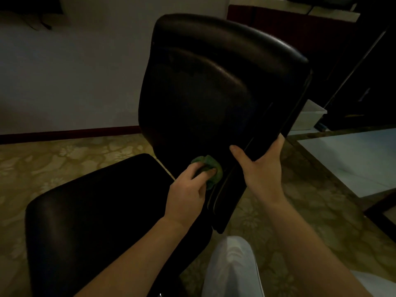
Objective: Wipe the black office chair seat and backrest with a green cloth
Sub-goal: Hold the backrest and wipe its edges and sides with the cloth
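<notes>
The black office chair fills the middle of the view. Its padded backrest (214, 86) stands upright and its seat (102, 211) spreads out at lower left. My left hand (188, 187) presses a bunched green cloth (211, 170) against the lowest part of the backrest, just above the seat. Fingers cover part of the cloth. My right hand (261, 168) grips the backrest's right side edge, thumb on the front face and fingers wrapped behind it.
A patterned yellowish floor (85, 155) surrounds the chair. A pale wall (75, 82) with a dark red baseboard runs behind. Dark furniture (364, 82) and a white box (308, 114) stand at right. My knee in light trousers (233, 264) is below the backrest.
</notes>
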`<state>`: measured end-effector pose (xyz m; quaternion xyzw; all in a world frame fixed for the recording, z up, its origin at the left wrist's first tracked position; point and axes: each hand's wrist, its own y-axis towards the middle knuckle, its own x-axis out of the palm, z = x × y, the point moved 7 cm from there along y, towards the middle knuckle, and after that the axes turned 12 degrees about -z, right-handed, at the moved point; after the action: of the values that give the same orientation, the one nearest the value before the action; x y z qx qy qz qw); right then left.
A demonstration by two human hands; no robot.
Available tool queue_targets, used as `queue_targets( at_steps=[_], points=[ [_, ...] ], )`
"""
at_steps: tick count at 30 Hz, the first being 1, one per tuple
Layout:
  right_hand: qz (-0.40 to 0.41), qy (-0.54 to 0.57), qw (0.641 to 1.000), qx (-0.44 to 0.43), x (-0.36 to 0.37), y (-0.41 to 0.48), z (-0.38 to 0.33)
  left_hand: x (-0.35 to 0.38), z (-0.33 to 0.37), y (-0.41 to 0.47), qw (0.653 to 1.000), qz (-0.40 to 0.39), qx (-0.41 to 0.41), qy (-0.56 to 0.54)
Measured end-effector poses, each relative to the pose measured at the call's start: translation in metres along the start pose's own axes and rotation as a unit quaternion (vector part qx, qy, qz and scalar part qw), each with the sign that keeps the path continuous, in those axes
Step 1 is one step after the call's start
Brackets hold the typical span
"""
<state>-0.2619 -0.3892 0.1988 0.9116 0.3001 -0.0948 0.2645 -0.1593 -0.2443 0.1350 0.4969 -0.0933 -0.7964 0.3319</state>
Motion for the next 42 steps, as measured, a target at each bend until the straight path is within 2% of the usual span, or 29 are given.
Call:
queue_targets(
  at_steps=[6,16,21,27,36,39,42],
  points=[
    [-0.025,-0.056,0.998,0.023,-0.003,0.003,-0.001,-0.019,0.002,0.016,1.0,-0.021,0.004,-0.005],
    [-0.026,-0.041,0.998,0.028,-0.004,0.004,0.001,-0.027,0.016,0.024,0.999,0.029,0.027,-0.034],
    [-0.046,-0.009,0.999,0.025,-0.004,-0.001,0.006,-0.009,0.02,0.006,0.998,0.016,0.057,0.033],
    [-0.067,-0.005,0.997,0.03,-0.003,0.0,0.01,0.011,-0.004,-0.016,0.995,-0.024,0.047,0.085],
    [-0.077,0.007,0.996,0.034,0.0,-0.003,0.017,-0.034,0.031,0.032,0.998,0.043,0.034,-0.01],
    [-0.08,0.015,0.996,0.039,-0.001,-0.004,0.017,-0.031,0.033,0.036,0.998,0.042,0.012,-0.038],
    [-0.081,0.007,0.996,0.041,-0.001,-0.004,0.018,-0.016,0.025,0.019,0.999,0.028,0.015,-0.014]
  ],
)
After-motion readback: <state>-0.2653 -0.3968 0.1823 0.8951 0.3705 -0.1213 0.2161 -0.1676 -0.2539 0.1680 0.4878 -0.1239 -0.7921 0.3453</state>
